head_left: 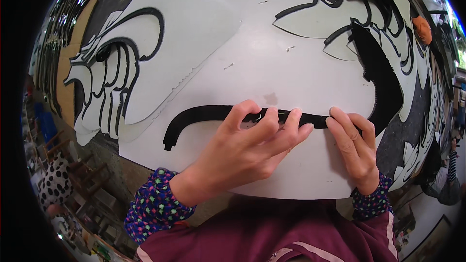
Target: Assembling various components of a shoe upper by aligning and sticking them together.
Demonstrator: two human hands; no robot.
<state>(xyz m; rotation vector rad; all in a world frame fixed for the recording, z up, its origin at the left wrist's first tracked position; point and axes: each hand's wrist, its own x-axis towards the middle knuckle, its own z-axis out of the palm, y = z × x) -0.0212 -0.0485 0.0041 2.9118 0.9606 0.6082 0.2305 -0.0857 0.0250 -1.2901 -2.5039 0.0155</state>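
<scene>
A long, thin black strip (204,112) lies across the white board, its left part bending down to a notched end. My left hand (252,140) is closed over the middle of this strip, with bent fingertips pressed on it. Close to the strip's right end, my right hand (357,143) has its fingers together against the black material; its thumb is hidden. A wider black curved piece (386,82) with fine teeth along its outer edge lies just beyond my right hand. Whether it joins the strip is hidden by my fingers.
Pale cut-out shapes (145,43) with black edging are layered on the left. More black-edged cut-outs (310,19) lie at the far right. The white board (272,77) has its near edge by my body. Wooden stools (87,179) stand on the floor at left.
</scene>
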